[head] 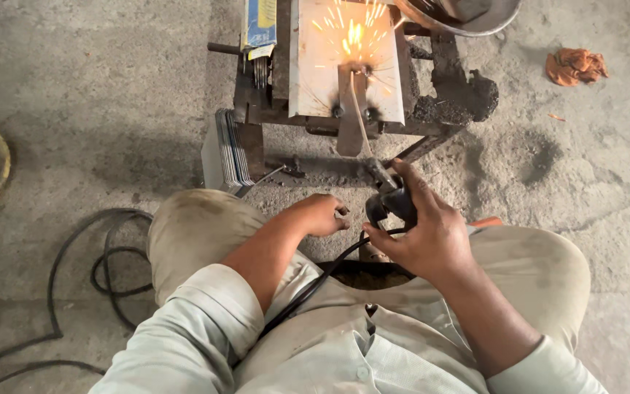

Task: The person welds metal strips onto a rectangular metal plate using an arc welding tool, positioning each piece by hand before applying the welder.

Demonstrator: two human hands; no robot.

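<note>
Right hand [424, 233]: wrapped around the black electrode holder [390, 201], fingers closed over its handle; the palm side is turned away from the camera, so the grip itself is largely hidden.
Left hand [322, 214]: curled into a loose fist just left of the holder, resting near the left knee; a small object may sit between the fingertips, too small to identify. Whether it is closed on anything cannot be told.
Welding rod [359, 120]: thin, runs from the holder up to the flat steel strip [351, 109]; its tip is lost in the glare of the sparks [355, 33].
Steel strip: lies upright in the view on a pale metal plate [322, 66], its upper end at the arc.
Tabletop [446, 95]: a low, dark, scaled steel stand; its far edge is cut off by the top of the frame.
Cable [308, 292]: black, leaves the holder, passes between the knees and under the left forearm, then disappears.
Electrode packet [260, 25]: blue and yellow, standing at the stand's left; top cut off.
Metal basin [468, 18]: upper right, only its lower rim in view.
Stacked sheets [226, 149]: leaning against the stand's left leg, edge-on.
Orange rag [576, 66]: on the concrete floor, well apart.
Loose hose [111, 270]: coiled on the floor at left, ends out of view.
</note>
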